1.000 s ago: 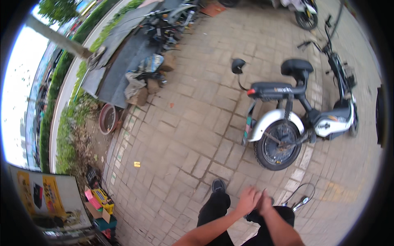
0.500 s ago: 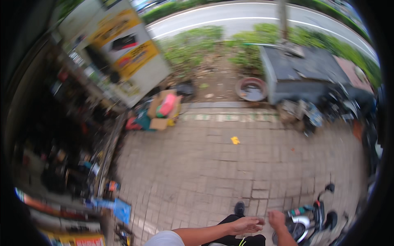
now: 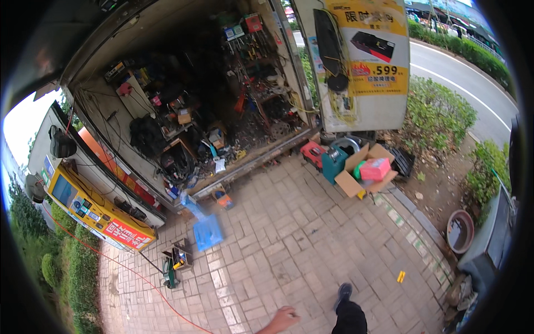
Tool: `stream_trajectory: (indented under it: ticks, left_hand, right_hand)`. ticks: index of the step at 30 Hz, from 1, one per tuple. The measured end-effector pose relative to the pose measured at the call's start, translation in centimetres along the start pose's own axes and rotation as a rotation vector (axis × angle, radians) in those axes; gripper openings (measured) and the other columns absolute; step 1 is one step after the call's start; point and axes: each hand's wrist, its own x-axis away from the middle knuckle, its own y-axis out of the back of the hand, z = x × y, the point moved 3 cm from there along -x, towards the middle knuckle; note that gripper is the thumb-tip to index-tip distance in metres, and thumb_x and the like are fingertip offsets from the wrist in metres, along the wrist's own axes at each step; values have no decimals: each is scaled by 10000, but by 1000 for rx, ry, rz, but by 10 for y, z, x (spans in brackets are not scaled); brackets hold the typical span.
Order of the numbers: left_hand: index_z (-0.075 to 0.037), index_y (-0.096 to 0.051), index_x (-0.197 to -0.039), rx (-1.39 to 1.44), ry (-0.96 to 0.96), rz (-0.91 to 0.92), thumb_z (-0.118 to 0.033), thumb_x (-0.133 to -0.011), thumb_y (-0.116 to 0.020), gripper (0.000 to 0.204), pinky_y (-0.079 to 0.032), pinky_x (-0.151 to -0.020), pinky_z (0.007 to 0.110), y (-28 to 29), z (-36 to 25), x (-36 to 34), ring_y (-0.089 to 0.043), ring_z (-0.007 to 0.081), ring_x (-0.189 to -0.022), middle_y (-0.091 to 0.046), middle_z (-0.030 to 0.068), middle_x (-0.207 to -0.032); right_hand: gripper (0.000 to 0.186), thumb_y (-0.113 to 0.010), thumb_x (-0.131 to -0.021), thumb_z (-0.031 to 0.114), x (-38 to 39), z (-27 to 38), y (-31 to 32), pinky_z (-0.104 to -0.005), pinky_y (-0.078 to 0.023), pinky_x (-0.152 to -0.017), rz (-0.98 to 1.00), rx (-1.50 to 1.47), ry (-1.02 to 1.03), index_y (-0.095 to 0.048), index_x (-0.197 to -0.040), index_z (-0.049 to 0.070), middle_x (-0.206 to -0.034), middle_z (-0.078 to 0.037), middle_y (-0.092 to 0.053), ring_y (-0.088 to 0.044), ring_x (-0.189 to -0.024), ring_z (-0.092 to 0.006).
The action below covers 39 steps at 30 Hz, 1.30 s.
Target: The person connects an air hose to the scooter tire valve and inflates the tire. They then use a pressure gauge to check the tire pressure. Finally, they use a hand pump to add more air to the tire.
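My left hand [image 3: 285,318] is low in the view, over the brick pavement [image 3: 261,278], with its fingers loosely bent and nothing visible in them. It touches nothing that I can see. My right hand is out of view. To the right of the hand, my leg in dark trousers [image 3: 350,319] ends in a dark shoe [image 3: 344,293] on the bricks. A small yellow object [image 3: 401,276] lies on the pavement farther right.
A cluttered workshop doorway [image 3: 222,183] opens ahead. Outside it stand a blue folding stool-like thing [image 3: 207,232], a toolbox [image 3: 179,258], a yellow machine [image 3: 94,206], a red case [image 3: 313,154], a green case [image 3: 334,163] and a cardboard box [image 3: 349,185]. A red hose [image 3: 139,274] crosses the left pavement.
The view has swung left, bringing the workshop and yellow machine in. My right hand and the scooter have left the picture; my hands are no longer close together in view.
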Motion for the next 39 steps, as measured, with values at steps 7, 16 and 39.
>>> stream_trajectory:
  ticks: [7,16,39]
  left_hand:
    - [-56,-612,-1268,-6,-219,216,-246,-954,-570,369,-430,-1059,439,23,-171,-164,-518,381,-1250,-594,206,-1279]
    - [-49,-646,-1092,-205,-411,-207,-179,-898,-571,245,-502,-886,475,210,-183,-322,-609,380,-1039,-651,208,-1105]
    - [-96,-720,-983,-242,411,-480,-402,-927,-632,323,-548,-767,467,740,186,-764,-680,397,-892,-701,201,-955]
  right_hand:
    - [424,-552,-947,432,-122,237,85,-492,-510,-855,-43,364,395,-645,-1132,62,-1101,-182,-658,-623,-1011,-374]
    - [268,-568,-915,373,41,821,47,-534,-483,-797,237,924,2020,-633,-975,120,-1035,-140,-644,-624,-976,-354]
    - [285,-679,-900,332,-318,1375,76,-347,-504,-480,317,164,286,-703,-861,50,-717,-100,-690,-621,-499,-206]
